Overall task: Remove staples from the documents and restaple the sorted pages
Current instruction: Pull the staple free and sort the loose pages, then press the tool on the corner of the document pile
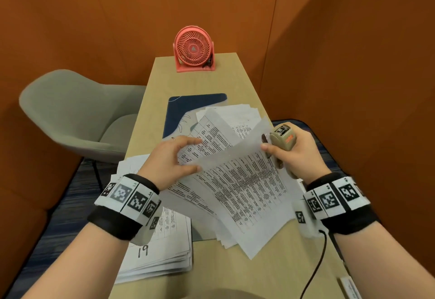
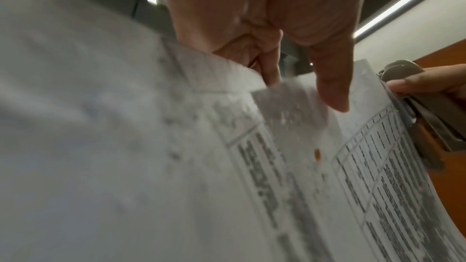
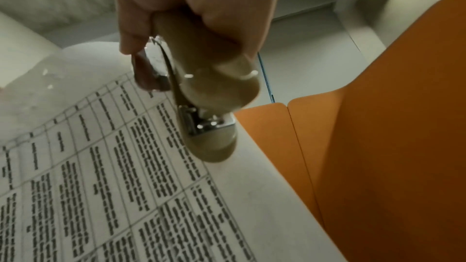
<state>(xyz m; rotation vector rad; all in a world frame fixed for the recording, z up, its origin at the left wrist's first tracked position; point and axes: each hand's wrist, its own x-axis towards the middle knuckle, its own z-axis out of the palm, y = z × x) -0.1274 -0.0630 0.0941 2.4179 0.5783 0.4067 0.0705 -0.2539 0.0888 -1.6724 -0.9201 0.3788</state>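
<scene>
I hold a fanned sheaf of printed table pages (image 1: 237,176) above the desk. My left hand (image 1: 175,157) pinches its left edge, thumb on the top sheet and fingers among the pages behind. The wrist view shows the left hand's fingers (image 2: 330,87) on the pages (image 2: 277,166). My right hand (image 1: 294,150) grips a beige stapler (image 1: 281,142) at the sheaf's right corner, thumb on the paper. In the right wrist view the stapler (image 3: 206,95) sits over the page edge (image 3: 151,166); whether paper lies between its jaws is hidden.
A second stack of pages marked 19 (image 1: 160,249) lies at the desk's near left. A dark blue mat (image 1: 188,108) lies beyond the sheaf, a pink fan (image 1: 194,48) at the far end. A grey chair (image 1: 77,115) stands left. A black cable (image 1: 315,265) trails right.
</scene>
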